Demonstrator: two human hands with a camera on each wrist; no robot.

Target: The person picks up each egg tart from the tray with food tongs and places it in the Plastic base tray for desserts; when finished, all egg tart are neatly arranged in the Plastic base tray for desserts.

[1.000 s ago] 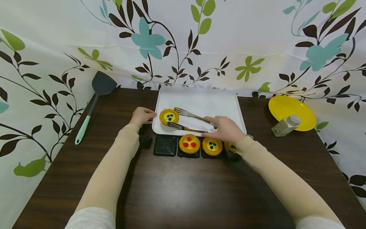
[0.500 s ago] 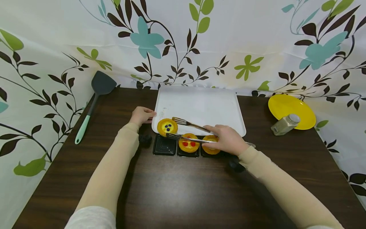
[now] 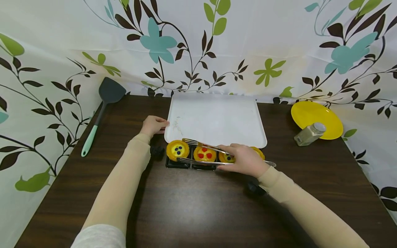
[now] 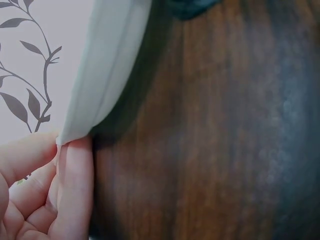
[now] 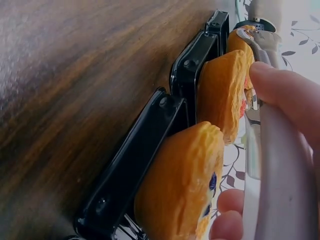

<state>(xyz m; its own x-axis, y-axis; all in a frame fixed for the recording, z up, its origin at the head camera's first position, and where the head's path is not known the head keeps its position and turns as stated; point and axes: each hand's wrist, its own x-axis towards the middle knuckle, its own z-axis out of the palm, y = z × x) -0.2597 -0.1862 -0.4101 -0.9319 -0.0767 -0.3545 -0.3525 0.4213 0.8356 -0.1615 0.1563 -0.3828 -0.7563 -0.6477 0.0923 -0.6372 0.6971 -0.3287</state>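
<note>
My left hand (image 3: pixel 153 125) pinches the left rim of a white tray (image 3: pixel 217 117) between thumb and fingers; the left wrist view shows the rim between them. My right hand (image 3: pixel 245 160) holds metal tongs (image 3: pixel 214 148), their fork-like ends on either side of an egg tart with blue dots (image 3: pixel 177 150). That tart is over the leftmost square black holder (image 3: pixel 177 166). Beside it, a red-dotted tart (image 3: pixel 204 155) sits in the second holder under the tongs' arms. A blue-dotted tart (image 3: pixel 224 157) and another tart (image 3: pixel 260 152) are partly hidden by my right hand.
A spatula (image 3: pixel 111 91) with a mint handle lies at the left, against the patterned cloth (image 3: pixel 235 41). At the right, a yellow plate (image 3: pixel 332 120) leans near the cloth, with a shaker jar (image 3: pixel 310 133) in front. Crumbs (image 3: pixel 176 125) dot the tray's left part.
The tongs and the blue-dotted tart have moved from the white tray toward the person, over the leftmost black holder. The left hand has stayed at the tray's rim.
</note>
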